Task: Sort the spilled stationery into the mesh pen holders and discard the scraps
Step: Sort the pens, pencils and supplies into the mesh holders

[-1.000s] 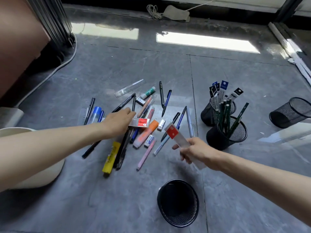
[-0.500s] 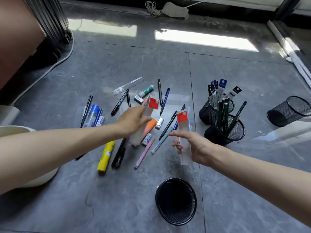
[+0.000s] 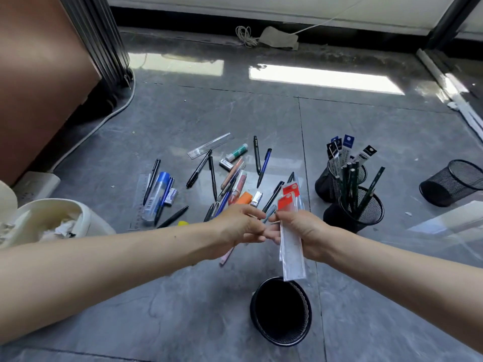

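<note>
A white bin (image 3: 88,218) holding paper scraps (image 3: 61,227) sits at the floor's left edge, with loose pens (image 3: 213,176) scattered beside it. The left hand (image 3: 239,227) curls its fingers against the right hand's; I cannot tell whether its grip holds anything. The right hand (image 3: 308,233) clasps two sleeved rulers (image 3: 291,241) mid-length, near the empty mesh holder (image 3: 305,317). They look light, flat and slick in plastic, so pinching across the flat faces should hold best.

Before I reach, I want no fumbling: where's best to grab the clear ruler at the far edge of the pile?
Probably the right end of the clear ruler, from above: it lies flat on the floor, that end is free, and a black marker crowds its middle. Pinch across the long edges.
</note>
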### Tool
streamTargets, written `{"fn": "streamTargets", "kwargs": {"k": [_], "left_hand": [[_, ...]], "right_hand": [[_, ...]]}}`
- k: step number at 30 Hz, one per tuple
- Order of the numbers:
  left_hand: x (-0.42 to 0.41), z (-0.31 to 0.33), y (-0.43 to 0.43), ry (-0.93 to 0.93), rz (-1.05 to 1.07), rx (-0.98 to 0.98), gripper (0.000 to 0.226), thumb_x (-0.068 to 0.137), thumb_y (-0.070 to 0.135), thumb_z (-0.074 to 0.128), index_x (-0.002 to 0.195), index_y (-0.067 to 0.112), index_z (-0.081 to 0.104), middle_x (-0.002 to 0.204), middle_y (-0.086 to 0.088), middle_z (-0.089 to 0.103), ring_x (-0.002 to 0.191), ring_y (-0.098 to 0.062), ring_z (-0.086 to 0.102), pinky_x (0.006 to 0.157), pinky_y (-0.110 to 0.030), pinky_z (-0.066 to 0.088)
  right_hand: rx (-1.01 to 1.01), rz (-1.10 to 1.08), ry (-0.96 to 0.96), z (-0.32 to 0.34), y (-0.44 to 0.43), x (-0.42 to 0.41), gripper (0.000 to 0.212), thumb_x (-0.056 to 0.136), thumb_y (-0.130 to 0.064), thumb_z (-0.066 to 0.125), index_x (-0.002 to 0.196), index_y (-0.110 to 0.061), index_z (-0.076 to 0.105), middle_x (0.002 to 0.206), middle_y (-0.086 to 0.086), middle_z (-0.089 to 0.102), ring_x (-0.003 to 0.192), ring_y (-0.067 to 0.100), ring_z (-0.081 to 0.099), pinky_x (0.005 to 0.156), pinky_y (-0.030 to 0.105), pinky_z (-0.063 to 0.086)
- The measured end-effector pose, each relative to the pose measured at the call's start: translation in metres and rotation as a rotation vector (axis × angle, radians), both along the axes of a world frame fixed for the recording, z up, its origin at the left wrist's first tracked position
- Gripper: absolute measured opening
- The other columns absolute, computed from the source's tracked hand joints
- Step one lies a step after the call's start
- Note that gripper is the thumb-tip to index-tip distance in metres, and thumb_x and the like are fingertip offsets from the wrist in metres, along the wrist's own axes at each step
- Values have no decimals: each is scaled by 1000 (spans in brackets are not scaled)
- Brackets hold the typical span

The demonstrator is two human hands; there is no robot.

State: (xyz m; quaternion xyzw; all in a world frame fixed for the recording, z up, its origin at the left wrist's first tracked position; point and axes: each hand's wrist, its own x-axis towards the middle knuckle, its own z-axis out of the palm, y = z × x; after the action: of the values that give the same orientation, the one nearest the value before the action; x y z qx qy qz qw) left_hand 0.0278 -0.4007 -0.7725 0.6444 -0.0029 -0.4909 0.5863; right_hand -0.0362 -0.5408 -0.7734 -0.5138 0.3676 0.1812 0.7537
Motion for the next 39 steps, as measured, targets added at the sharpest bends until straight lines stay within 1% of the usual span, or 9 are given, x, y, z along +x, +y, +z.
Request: {"fn": "streamTargets", "kwargs": {"k": [3, 6, 12, 22, 27, 30, 33, 36, 39], "left_hand": [[15, -5, 22, -190, -87, 242, 16, 87, -7, 53, 94, 7, 55, 76, -11, 59, 61, -17, 61, 54, -24, 48], [49, -22, 63, -571, -147, 622, 16, 85, 1, 56, 77, 15, 58, 84, -7, 63, 76, -21, 61, 65, -26, 46], [120, -51, 133, -709, 117, 1130, 28, 89, 7, 44, 112, -2, 57, 126, -26, 46, 108, -43, 52, 90, -45, 46], [126, -82, 135, -747, 261, 1048, 22, 87, 8, 49, 106, 12, 59, 123, -18, 46, 114, -36, 48, 93, -38, 41], [141, -77, 138, -341, 455, 1160, 80, 75, 31, 78, 134, -2, 34, 139, -22, 32, 128, -36, 34, 106, -41, 31], [144, -78, 135, -280, 411, 1114, 92, 71, 27, 82, 137, -6, 27, 140, -23, 36, 129, -36, 37, 105, -40, 33], [142, -77, 136, -313, 367, 1047, 58, 73, 14, 81, 119, -5, 51, 124, -20, 57, 112, -32, 57, 85, -35, 47], [132, -78, 134, -328, 342, 984, 23, 78, 12, 76, 85, -3, 61, 90, -15, 67, 68, -23, 60, 61, -30, 47], [124, -82, 133, -359, 379, 942, 36, 78, 26, 77, 66, 5, 50, 71, -9, 58, 60, -19, 48, 50, -28, 34]], "right_hand": [[-24, -50, 27, 2, 1, -1, 17, 98, -11, 41, 87, -3, 51, 54, 18, 58, 36, 18, 53, 40, 23, 48], [-58, -38, 55, 2, 3, 3, 20, 98, -17, 38, 87, -5, 51, 49, 12, 46, 29, 11, 29, 35, 16, 33], [-33, 31, 78, 0, 16, 17, 23, 99, -24, 40, 90, -6, 50, 49, 8, 42, 29, 10, 27, 30, 18, 27], [-32, 122, 121, -14, 33, 34, 23, 100, -25, 40, 97, -5, 51, 54, 9, 44, 31, 9, 30, 31, 17, 29], [-55, 125, 123, -17, 35, 37, 22, 99, -23, 42, 99, -4, 52, 54, 8, 44, 33, 9, 31, 31, 19, 30], [-67, 134, 129, -17, 38, 38, 20, 98, -22, 44, 98, -4, 52, 53, 8, 44, 33, 10, 31, 31, 19, 30], [-65, 138, 123, -18, 40, 37, 20, 97, -22, 45, 96, -4, 53, 54, 9, 45, 32, 10, 30, 31, 19, 29], [-66, 146, 120, -18, 40, 36, 21, 97, -23, 45, 96, -4, 53, 54, 9, 46, 34, 10, 31, 32, 19, 30], [-52, 154, 116, -17, 38, 37, 20, 97, -22, 45, 98, -4, 53, 55, 9, 46, 33, 10, 31, 31, 20, 30]]}}
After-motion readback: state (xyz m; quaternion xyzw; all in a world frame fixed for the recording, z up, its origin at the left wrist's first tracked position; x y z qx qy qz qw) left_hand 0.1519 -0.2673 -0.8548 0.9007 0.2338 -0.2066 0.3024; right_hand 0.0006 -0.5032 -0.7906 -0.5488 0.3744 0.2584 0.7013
